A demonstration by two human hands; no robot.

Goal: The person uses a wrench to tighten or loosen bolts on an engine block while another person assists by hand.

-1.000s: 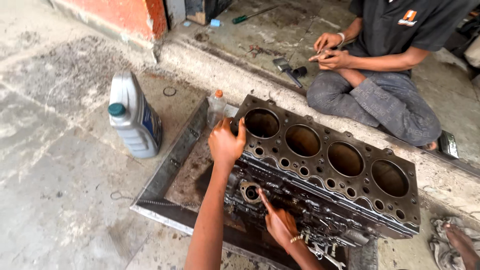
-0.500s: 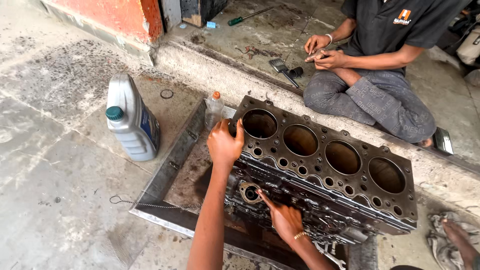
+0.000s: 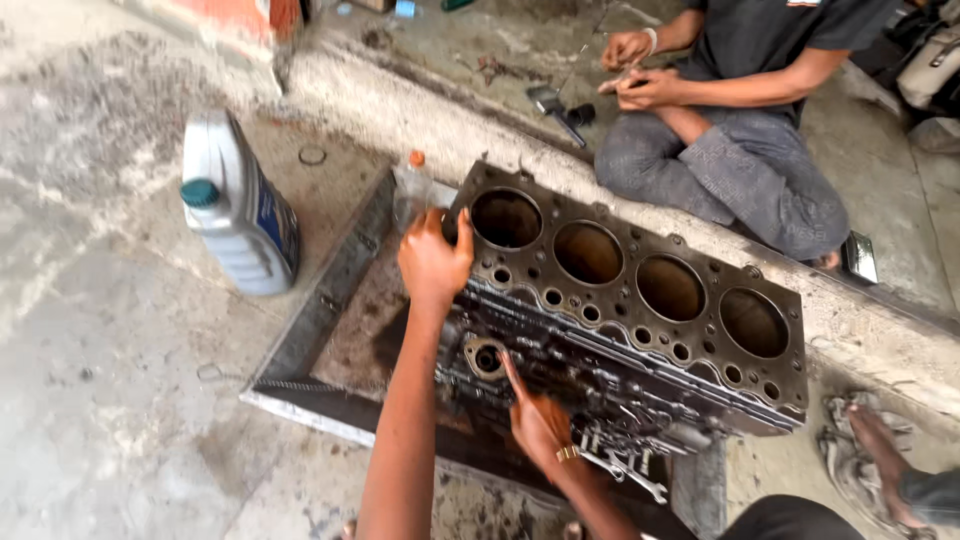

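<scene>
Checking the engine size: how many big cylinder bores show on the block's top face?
4, in one row along the engine block: the first beside the left hand, two in the middle, the last at the far right end. None look hidden.

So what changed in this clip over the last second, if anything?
Very little. The left hand keeps its grip on the corner of the engine block, and the right hand still has a finger at the round port on the block's side. Only the camera drifted. The oil jug, the small bottle and the seated person stayed put.
</scene>
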